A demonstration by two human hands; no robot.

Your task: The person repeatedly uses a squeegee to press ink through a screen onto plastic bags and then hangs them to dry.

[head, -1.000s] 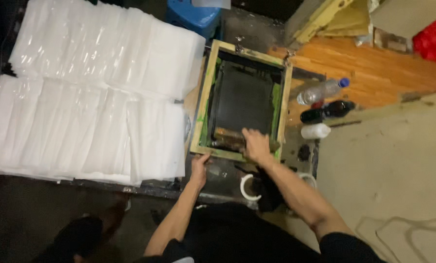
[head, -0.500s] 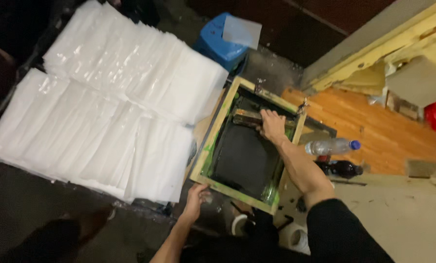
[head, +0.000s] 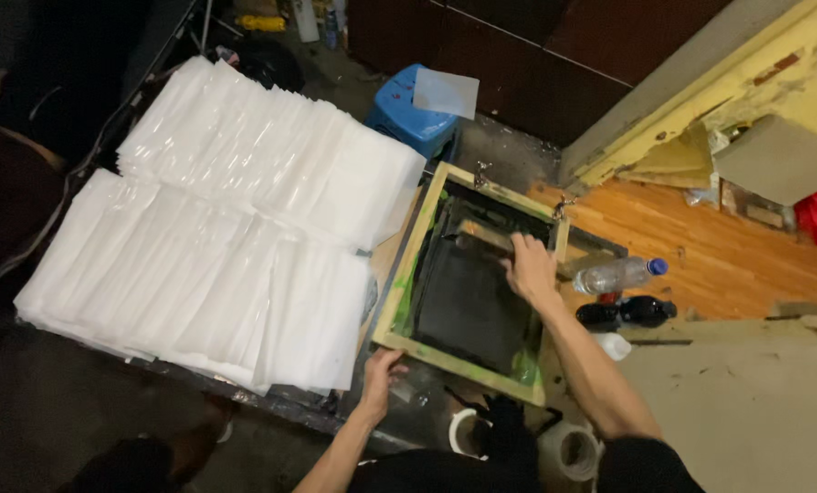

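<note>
Dim workshop, dark surface point(head: 408, 424): my hands work a wooden screen-printing frame point(head: 470, 283) beside overlapping rows of white sheets point(head: 216, 246).

I see my right hand point(head: 529, 269) closed over a squeegee point(head: 486, 237) at the far end of the black mesh; my left hand point(head: 383, 370) grips the frame's near left corner, fingers curled. Two bottles, one clear point(head: 618, 274) and one dark point(head: 627, 312), lie to the right.

The left hand point(head: 383, 367) grips the near edge of a rectangular wooden-framed printing screen point(head: 468, 278). The right hand point(head: 529, 269) presses a wooden-handled squeegee point(head: 486, 236) at its far end. Overlapping white translucent plastic sheets point(head: 226, 246) lie alongside.
</note>
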